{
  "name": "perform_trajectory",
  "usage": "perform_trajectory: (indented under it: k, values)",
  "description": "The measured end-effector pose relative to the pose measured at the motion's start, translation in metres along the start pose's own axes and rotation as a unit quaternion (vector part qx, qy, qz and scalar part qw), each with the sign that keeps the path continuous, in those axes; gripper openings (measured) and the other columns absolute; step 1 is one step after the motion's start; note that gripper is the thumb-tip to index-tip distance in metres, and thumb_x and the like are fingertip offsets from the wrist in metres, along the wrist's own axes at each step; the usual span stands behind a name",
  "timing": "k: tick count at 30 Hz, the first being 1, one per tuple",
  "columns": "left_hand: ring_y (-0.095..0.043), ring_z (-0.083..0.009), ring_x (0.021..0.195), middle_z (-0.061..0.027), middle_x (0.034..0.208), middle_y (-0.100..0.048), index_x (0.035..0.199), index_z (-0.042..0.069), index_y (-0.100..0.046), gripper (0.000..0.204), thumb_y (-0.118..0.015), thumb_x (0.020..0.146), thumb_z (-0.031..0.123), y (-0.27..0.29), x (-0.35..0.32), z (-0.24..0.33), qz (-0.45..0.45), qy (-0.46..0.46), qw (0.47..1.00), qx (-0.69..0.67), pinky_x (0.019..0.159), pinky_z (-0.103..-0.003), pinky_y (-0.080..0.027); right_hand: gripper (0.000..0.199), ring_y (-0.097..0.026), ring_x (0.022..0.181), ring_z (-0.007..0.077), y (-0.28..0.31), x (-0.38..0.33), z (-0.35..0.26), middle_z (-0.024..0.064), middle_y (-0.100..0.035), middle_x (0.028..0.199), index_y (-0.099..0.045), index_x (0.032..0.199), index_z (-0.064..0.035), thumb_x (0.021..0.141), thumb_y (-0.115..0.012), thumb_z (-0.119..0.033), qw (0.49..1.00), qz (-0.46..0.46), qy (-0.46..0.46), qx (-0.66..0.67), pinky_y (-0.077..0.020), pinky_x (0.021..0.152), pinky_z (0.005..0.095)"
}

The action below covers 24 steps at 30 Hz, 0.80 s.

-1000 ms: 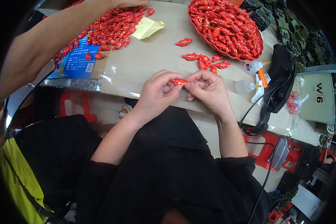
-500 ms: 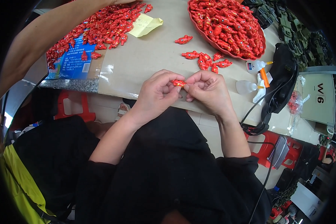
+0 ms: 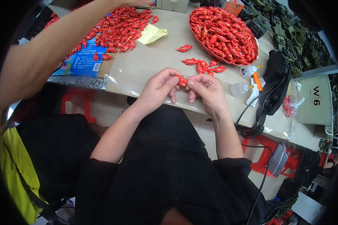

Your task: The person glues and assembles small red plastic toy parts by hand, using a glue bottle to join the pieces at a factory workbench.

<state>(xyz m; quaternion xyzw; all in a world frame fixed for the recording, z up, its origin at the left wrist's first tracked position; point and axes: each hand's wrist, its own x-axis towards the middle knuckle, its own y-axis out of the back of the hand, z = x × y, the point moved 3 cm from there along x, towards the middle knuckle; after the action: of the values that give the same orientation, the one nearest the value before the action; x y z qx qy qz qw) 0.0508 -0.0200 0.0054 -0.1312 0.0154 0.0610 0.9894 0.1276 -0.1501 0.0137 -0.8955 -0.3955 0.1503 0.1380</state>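
Just above the table's front edge, a small glossy red toy figure point(image 3: 182, 81) with gold marks is held up between my two hands. My left hand point(image 3: 157, 89) pinches it between thumb and index finger. From the other side my right hand point(image 3: 211, 94) closes thumb and fingertips at its right end. Several matching figures point(image 3: 202, 66) lie in a loose cluster just beyond my hands, with a single one point(image 3: 184, 48) farther back. A red scalloped basin point(image 3: 193, 33) heaped with more of them stands at the back right.
Another person's arm point(image 3: 49, 52) reaches over a big pile of red figures point(image 3: 120, 28) at left. A yellow note point(image 3: 153, 34) lies beside it. On the right are small glue bottles point(image 3: 238, 89), an orange tube point(image 3: 257, 81), a black bag point(image 3: 278, 84) and a cable point(image 3: 248, 108).
The figure has turned in my fingers, its end now facing more toward me. My right hand has shifted slightly. The whole view has moved a little.
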Motion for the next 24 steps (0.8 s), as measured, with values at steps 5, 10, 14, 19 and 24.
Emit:
perform_trajectory:
  k: [5, 10, 14, 19, 24]
  values:
    - [-0.044, -0.0053, 0.06, -0.002, 0.076, -0.048, 0.101, 0.001, -0.047, 0.022, -0.037, 0.091, 0.017, -0.002, -0.002, 0.002, 0.001, -0.013, 1.0, 0.022, 0.053, -0.021, -0.045, 0.012, -0.053, 0.051, 0.0084, 0.0, -0.001, 0.002, 0.0069, -0.058, 0.07, -0.056, 0.084, 0.003, 0.078, -0.06, -0.007, 1.0, -0.02, 0.011, -0.018, -0.0453, 0.048, 0.0195]
    - [-0.045, -0.0052, 0.059, 0.0002, 0.071, -0.048, 0.099, 0.002, -0.05, 0.024, -0.033, 0.092, 0.018, -0.003, -0.002, 0.001, -0.023, -0.006, 0.998, 0.059, 0.052, -0.018, -0.041, 0.011, -0.052, 0.052, 0.0081, -0.005, -0.004, 0.007, 0.0061, -0.059, 0.068, -0.056, 0.083, 0.0024, 0.075, -0.061, -0.002, 0.998, -0.018, 0.008, -0.057, -0.0437, 0.048, 0.0188]
    - [-0.043, -0.005, 0.055, -0.0008, 0.071, -0.049, 0.099, 0.002, -0.051, 0.022, -0.033, 0.091, 0.012, -0.002, -0.002, 0.002, -0.037, -0.01, 0.999, 0.019, 0.053, -0.018, -0.04, 0.01, -0.052, 0.051, 0.0067, -0.011, -0.006, 0.013, 0.006, -0.059, 0.066, -0.054, 0.08, 0.002, 0.073, -0.062, 0.002, 0.989, -0.001, 0.076, -0.125, -0.0431, 0.047, 0.0178]
    - [-0.049, -0.0064, 0.073, -0.0019, 0.08, -0.053, 0.102, 0.001, -0.052, 0.025, -0.034, 0.092, 0.015, -0.002, -0.002, 0.006, -0.058, -0.017, 0.997, 0.043, 0.066, -0.02, -0.042, 0.01, -0.052, 0.051, 0.005, -0.018, -0.007, 0.008, 0.0048, -0.059, 0.064, -0.055, 0.079, 0.0016, 0.072, -0.063, 0.002, 0.989, -0.001, 0.088, -0.122, -0.0423, 0.047, 0.0164]
    - [-0.044, -0.0054, 0.061, -0.0011, 0.075, -0.05, 0.102, 0.003, -0.053, 0.025, -0.032, 0.091, 0.01, -0.003, -0.001, 0.006, -0.046, -0.029, 0.998, 0.025, 0.057, -0.019, -0.04, 0.011, -0.061, 0.067, 0.0117, -0.017, -0.007, 0.007, 0.0085, -0.061, 0.072, -0.053, 0.08, 0.0037, 0.074, -0.062, 0.003, 0.988, -0.017, 0.069, -0.134, -0.0489, 0.057, 0.0185]
